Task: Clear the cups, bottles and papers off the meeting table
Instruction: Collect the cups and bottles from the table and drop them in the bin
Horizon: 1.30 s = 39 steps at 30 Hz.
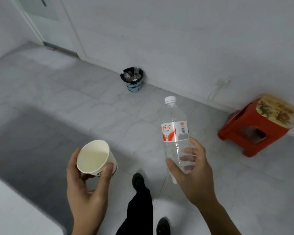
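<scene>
Nearest to me, at the lower left, a pale corner of the meeting table showed as a blur. Below me were my dark trouser leg and black shoes on the grey tiled floor.

My left hand gripped a white paper cup, fingers and thumb curled round its lower half, with its open mouth tipped up toward me and its pale inside in view. My right hand gripped a clear plastic water bottle round its lower part; my fingers showed through the plastic. The bottle rose above that hand, its red-and-white label just above my fingers and its white cap at the top. Both things were in the air over the floor and off the table — cup on the left, bottle on the right, well apart.

Farther off, a small blue waste bin with a black liner stood on the floor against the white wall, with clear bottles inside it. To the right, a red plastic stool with a worn yellowish top sat beside the same wall. A door showed at the far left.
</scene>
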### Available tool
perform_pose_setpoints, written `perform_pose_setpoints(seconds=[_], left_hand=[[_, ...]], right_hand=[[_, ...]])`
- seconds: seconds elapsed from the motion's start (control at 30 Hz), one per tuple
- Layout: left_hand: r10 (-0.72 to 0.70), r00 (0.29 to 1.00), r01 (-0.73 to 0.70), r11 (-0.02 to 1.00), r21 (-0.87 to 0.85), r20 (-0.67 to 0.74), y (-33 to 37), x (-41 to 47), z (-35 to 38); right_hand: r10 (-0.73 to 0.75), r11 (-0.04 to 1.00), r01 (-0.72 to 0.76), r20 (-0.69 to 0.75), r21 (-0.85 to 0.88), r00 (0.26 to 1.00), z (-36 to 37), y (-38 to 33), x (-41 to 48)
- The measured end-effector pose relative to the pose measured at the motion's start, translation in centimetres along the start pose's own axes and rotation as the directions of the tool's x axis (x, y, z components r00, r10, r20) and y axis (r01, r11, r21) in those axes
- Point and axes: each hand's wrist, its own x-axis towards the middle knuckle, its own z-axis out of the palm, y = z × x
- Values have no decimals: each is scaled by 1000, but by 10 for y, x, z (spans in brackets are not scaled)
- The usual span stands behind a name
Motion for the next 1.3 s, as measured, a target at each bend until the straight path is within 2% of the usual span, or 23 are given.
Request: perform_pose_setpoints(seconds=[0.23,0.37,0.6,0.93,1.13,1.3], left_hand=[[-67,995,64,997,-43,-68,-47,169,104],[-42,996,37,998,-59,-82,-36,294,164],[-20,999,20,1000,-16,47,-11,467,254],[-90,990,70,982,175,110,-89,692,410],[-206,967,171,959,225,147,-119,820,491],[-369,921,325,905,276,123,-179,886,543]], right_hand=[[-27,998,29,44,-52,999,69,-13,205],[-58,995,64,64,-80,996,100,-56,330],[-35,996,36,9,-76,999,141,-104,495],[100,989,-94,53,-112,994,241,-80,753],[219,969,-202,116,-141,969,297,-79,916],[300,946,-262,208,-189,931,337,-64,1001]])
